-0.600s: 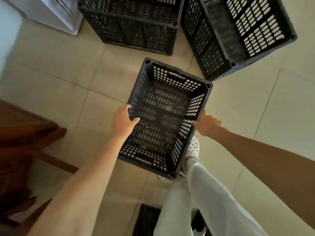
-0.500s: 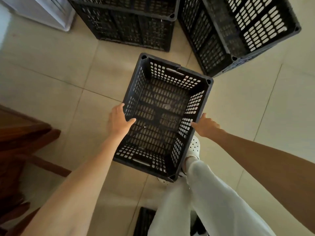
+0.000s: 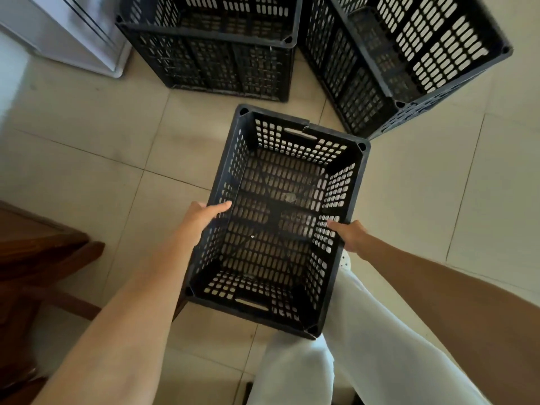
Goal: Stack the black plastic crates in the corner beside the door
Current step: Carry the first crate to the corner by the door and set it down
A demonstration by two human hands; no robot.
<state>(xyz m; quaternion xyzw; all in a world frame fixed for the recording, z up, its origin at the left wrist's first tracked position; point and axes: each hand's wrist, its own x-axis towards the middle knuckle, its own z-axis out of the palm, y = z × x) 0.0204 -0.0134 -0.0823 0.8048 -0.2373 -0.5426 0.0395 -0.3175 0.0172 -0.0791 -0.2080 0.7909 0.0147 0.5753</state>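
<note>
Black crate point(image 3: 280, 217) looks mid-carry, left hand point(image 3: 201, 214) and right hand point(image 3: 350, 235) each gripping a side rim. Next I'd guess: lift it onto the floor crate point(image 3: 222, 62) just beyond the left hand.

Trousers: white trousers point(image 3: 365, 346), loose plain cloth, softly creased along both legs.
Shoe: white shoe point(image 3: 346, 260) just past the trousers' hem, its upper dotted with small dark holes.
Arms: left forearm point(image 3: 131, 317) left of the trousers, right forearm point(image 3: 453, 287) right of them, both bare.
Grips: left grip point(image 3: 201, 217) and right grip point(image 3: 352, 236), bare, ahead of the trousers.
</note>
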